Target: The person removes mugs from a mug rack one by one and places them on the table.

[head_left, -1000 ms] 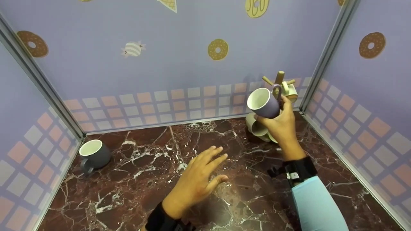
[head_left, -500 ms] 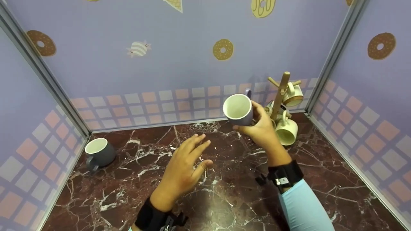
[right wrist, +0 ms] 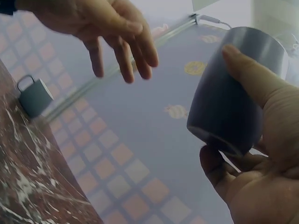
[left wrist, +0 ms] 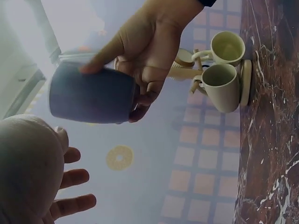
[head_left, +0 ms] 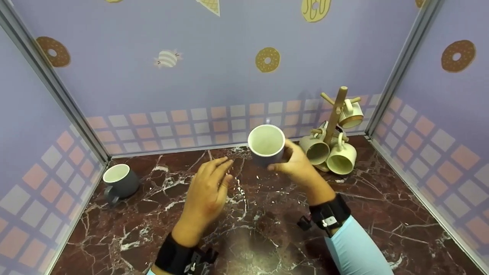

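Note:
My right hand (head_left: 300,168) grips a purple-grey mug (head_left: 266,147) by its body, thumb on the near side and fingers behind. The mug's pale inside faces me, above the table; in the right wrist view its smooth outer wall (right wrist: 229,98) lies between thumb and fingers. To its left, my left hand (head_left: 206,191) is held in the air with fingers extended, apart from the mug and holding nothing. The left wrist view shows the left hand's spread fingers (left wrist: 74,179) below the mug (left wrist: 91,93).
A wooden mug rack (head_left: 336,110) at the back right bears several cream mugs, one a pale yellow mug (head_left: 342,158). A dark grey mug (head_left: 121,183) stands upright at the left on the marbled table (head_left: 153,236). Patterned walls (head_left: 214,76) enclose the back and sides.
The right hand has carried the purple-grey mug left and down, away from the rack, and tipped its mouth upward. The left hand has shifted left, its fingers drawing closer together.

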Demonstrator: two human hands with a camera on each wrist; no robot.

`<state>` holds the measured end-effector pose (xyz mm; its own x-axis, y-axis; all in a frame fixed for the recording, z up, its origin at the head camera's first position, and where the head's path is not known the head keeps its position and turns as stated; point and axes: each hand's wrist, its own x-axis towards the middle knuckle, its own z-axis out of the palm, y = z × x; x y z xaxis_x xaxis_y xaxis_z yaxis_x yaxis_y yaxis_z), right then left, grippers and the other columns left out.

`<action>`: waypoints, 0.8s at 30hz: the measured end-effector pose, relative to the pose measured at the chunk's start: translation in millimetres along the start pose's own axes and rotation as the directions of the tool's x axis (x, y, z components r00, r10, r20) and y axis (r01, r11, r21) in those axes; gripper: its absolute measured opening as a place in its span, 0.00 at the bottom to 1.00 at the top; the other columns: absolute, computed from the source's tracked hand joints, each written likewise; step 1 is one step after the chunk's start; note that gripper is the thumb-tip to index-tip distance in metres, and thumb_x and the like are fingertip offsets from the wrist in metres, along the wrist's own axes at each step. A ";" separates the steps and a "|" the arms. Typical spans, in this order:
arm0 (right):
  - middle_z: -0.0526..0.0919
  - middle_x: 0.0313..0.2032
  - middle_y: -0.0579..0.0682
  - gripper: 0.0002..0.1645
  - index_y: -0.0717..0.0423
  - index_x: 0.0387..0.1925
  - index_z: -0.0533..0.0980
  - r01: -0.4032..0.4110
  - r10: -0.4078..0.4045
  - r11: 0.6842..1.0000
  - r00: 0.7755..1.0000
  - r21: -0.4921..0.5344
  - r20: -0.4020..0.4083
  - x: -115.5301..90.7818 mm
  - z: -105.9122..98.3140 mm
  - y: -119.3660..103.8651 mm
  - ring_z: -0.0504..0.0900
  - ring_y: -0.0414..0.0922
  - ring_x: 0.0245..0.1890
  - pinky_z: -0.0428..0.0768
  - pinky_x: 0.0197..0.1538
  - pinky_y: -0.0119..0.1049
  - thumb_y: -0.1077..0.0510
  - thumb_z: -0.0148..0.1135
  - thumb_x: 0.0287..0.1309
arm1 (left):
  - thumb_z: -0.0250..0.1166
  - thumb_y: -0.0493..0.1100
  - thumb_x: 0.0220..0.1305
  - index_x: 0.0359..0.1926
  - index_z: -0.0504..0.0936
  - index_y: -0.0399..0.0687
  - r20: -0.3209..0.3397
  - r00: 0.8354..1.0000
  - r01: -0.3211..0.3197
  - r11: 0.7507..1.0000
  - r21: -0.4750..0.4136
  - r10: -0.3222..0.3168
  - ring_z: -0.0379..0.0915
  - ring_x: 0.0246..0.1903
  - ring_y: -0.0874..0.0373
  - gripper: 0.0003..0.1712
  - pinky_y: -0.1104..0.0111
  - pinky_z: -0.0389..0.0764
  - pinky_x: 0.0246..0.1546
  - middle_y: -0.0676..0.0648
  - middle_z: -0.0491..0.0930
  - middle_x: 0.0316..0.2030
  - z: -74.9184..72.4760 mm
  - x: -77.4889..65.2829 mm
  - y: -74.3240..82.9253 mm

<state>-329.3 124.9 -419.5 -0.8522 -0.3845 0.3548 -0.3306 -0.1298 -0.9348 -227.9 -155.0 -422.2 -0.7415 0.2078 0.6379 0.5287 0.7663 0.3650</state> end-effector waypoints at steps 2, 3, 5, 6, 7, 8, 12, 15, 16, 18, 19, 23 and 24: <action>0.82 0.71 0.67 0.85 0.67 0.80 0.69 -0.006 0.005 1.000 0.998 0.021 0.068 -2.0 6.4 2.1 0.85 0.55 0.68 0.87 0.74 0.45 0.26 0.95 0.26 | 0.61 0.46 0.87 0.74 0.82 0.41 -0.025 1.000 0.017 0.999 -0.042 -0.018 0.80 0.71 0.38 0.24 0.41 0.82 0.76 0.38 0.84 0.71 -0.6 1.3 -3.6; 0.82 0.71 0.66 0.86 0.66 0.80 0.69 -0.017 0.014 0.999 0.995 0.034 0.101 -3.2 9.6 3.2 0.84 0.55 0.68 0.86 0.74 0.46 0.24 0.94 0.25 | 0.61 0.45 0.87 0.73 0.82 0.40 -0.035 0.999 0.023 0.998 -0.063 -0.026 0.81 0.70 0.38 0.23 0.41 0.82 0.76 0.38 0.85 0.70 -1.0 1.6 -5.1; 0.81 0.72 0.64 0.86 0.64 0.81 0.69 -0.042 0.031 0.997 0.986 0.066 0.166 -5.4 15.7 6.0 0.83 0.56 0.70 0.86 0.75 0.48 0.24 0.94 0.26 | 0.61 0.44 0.87 0.73 0.82 0.39 -0.051 0.998 0.032 0.995 -0.098 -0.037 0.81 0.70 0.38 0.23 0.41 0.81 0.77 0.37 0.85 0.68 -2.2 2.1 -7.2; 0.81 0.73 0.63 0.85 0.63 0.82 0.69 -0.053 0.035 0.995 0.979 0.083 0.199 -6.4 18.8 7.6 0.83 0.57 0.70 0.86 0.76 0.50 0.24 0.94 0.27 | 0.60 0.43 0.87 0.74 0.81 0.38 -0.056 0.997 0.037 0.993 -0.111 -0.043 0.81 0.70 0.38 0.23 0.41 0.81 0.77 0.36 0.85 0.68 -2.8 2.0 -8.0; 0.81 0.73 0.63 0.85 0.63 0.82 0.69 -0.059 0.036 0.994 0.973 0.096 0.227 -7.2 21.9 9.5 0.83 0.57 0.70 0.86 0.76 0.51 0.25 0.94 0.28 | 0.60 0.43 0.87 0.74 0.81 0.38 -0.060 0.997 0.041 0.992 -0.123 -0.049 0.81 0.70 0.37 0.23 0.40 0.81 0.77 0.36 0.85 0.68 -3.2 1.9 -8.7; 0.82 0.72 0.62 0.84 0.64 0.82 0.68 -0.058 0.028 0.992 0.966 0.109 0.256 -7.7 24.8 11.5 0.84 0.57 0.70 0.86 0.76 0.52 0.25 0.94 0.29 | 0.59 0.43 0.88 0.74 0.81 0.38 -0.062 0.997 0.046 0.990 -0.136 -0.054 0.81 0.70 0.37 0.23 0.40 0.81 0.78 0.36 0.85 0.68 -3.8 1.7 -8.9; 0.83 0.70 0.61 0.82 0.71 0.81 0.66 -0.042 -0.031 0.982 0.926 0.185 0.377 -7.4 35.2 21.5 0.84 0.56 0.69 0.86 0.76 0.53 0.27 0.93 0.37 | 0.58 0.40 0.88 0.75 0.80 0.38 -0.071 0.995 0.060 0.977 -0.206 -0.076 0.79 0.72 0.36 0.23 0.38 0.78 0.80 0.36 0.85 0.69 -5.7 1.4 -9.9; 0.85 0.68 0.58 0.79 0.73 0.79 0.67 -0.061 -0.042 0.973 0.901 0.222 0.433 -7.1 41.1 28.9 0.86 0.54 0.67 0.87 0.75 0.51 0.29 0.94 0.40 | 0.58 0.39 0.88 0.77 0.79 0.39 -0.076 0.994 0.055 0.967 -0.250 -0.077 0.78 0.74 0.36 0.24 0.37 0.75 0.82 0.36 0.84 0.71 -7.0 1.8 -11.0; 0.86 0.67 0.56 0.79 0.73 0.79 0.67 -0.072 -0.037 0.971 0.896 0.226 0.443 -7.3 42.8 31.1 0.87 0.54 0.66 0.88 0.74 0.50 0.29 0.94 0.40 | 0.58 0.39 0.87 0.77 0.79 0.39 -0.080 0.994 0.049 0.965 -0.259 -0.072 0.77 0.75 0.36 0.24 0.37 0.74 0.82 0.36 0.84 0.72 -7.3 2.1 -11.7; 0.87 0.65 0.54 0.78 0.76 0.77 0.68 -0.076 -0.033 0.973 0.889 0.217 0.457 -7.9 45.3 35.3 0.88 0.52 0.64 0.89 0.72 0.47 0.28 0.93 0.41 | 0.57 0.39 0.88 0.79 0.78 0.41 -0.082 0.995 0.038 0.960 -0.277 -0.063 0.77 0.76 0.36 0.25 0.37 0.73 0.83 0.37 0.83 0.73 -7.6 2.5 -12.8; 0.88 0.64 0.54 0.78 0.77 0.77 0.68 -0.079 -0.031 0.973 0.884 0.215 0.466 -8.3 46.4 37.1 0.89 0.51 0.63 0.90 0.71 0.46 0.28 0.93 0.41 | 0.57 0.39 0.88 0.79 0.78 0.41 -0.082 0.995 0.032 0.958 -0.286 -0.058 0.76 0.76 0.36 0.25 0.38 0.72 0.84 0.37 0.83 0.73 -7.7 2.4 -13.1; 0.91 0.62 0.53 0.78 0.81 0.74 0.68 -0.097 -0.037 0.968 0.855 0.230 0.517 -9.9 50.2 43.2 0.90 0.48 0.61 0.90 0.70 0.43 0.27 0.91 0.44 | 0.57 0.37 0.87 0.78 0.80 0.43 -0.083 0.996 0.003 0.948 -0.317 -0.031 0.78 0.74 0.38 0.25 0.39 0.74 0.83 0.39 0.85 0.72 -6.3 1.9 -14.5; 0.91 0.62 0.52 0.78 0.82 0.75 0.68 -0.109 -0.037 0.965 0.847 0.240 0.530 -10.2 51.1 44.2 0.91 0.48 0.61 0.90 0.69 0.42 0.27 0.91 0.44 | 0.57 0.37 0.87 0.76 0.81 0.43 -0.085 0.996 -0.006 0.946 -0.324 -0.023 0.79 0.73 0.39 0.24 0.41 0.76 0.82 0.39 0.86 0.70 -6.2 1.6 -14.7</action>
<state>-314.5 76.4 -465.3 -0.4951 -0.8054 0.3261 -0.1288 -0.3031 -0.9442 -234.3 -169.8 -422.4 -0.7159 0.1377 0.6845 0.6381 0.5272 0.5612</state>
